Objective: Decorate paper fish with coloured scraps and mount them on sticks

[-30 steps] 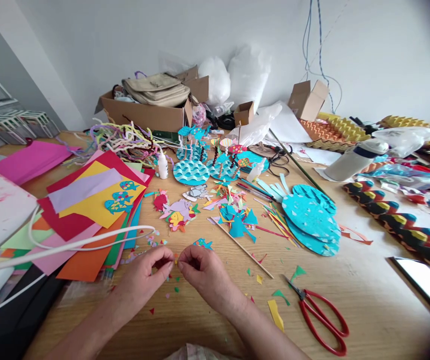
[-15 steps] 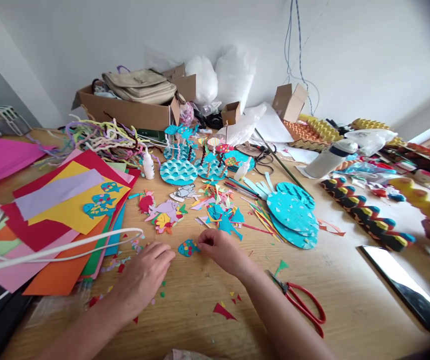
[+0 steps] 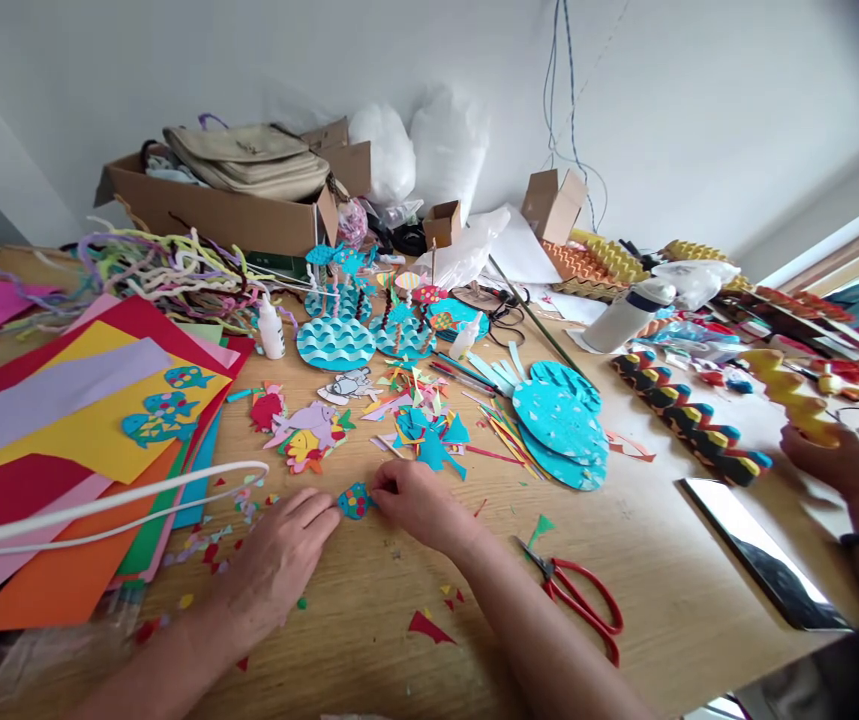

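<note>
A small blue paper fish (image 3: 355,502) with coloured dots lies between my two hands, just above the tabletop or on it. My right hand (image 3: 414,500) pinches its tail end at the right. At its left end, my left hand (image 3: 290,540) has its fingers together and on the fish's edge; the thumb is hidden. Beyond them lie a pile of cut paper fish (image 3: 305,430) and blue paper scraps (image 3: 429,435). More blue dotted fish (image 3: 163,418) rest on yellow paper at the left. Red-handled scissors (image 3: 575,590) lie right of my right forearm.
Coloured paper sheets (image 3: 84,470) and a white cable (image 3: 136,500) occupy the left. Glue bottles (image 3: 271,328) and wave-patterned discs (image 3: 335,345) stand behind. At right are blue ovals (image 3: 560,430), a phone (image 3: 759,550) and another person's hand (image 3: 826,455) at a yellow wavy strip.
My left hand has come up to the fish's left end. My right hand keeps its pinch on the tail. The view has swung slightly right, and more of the other person's arm shows.
</note>
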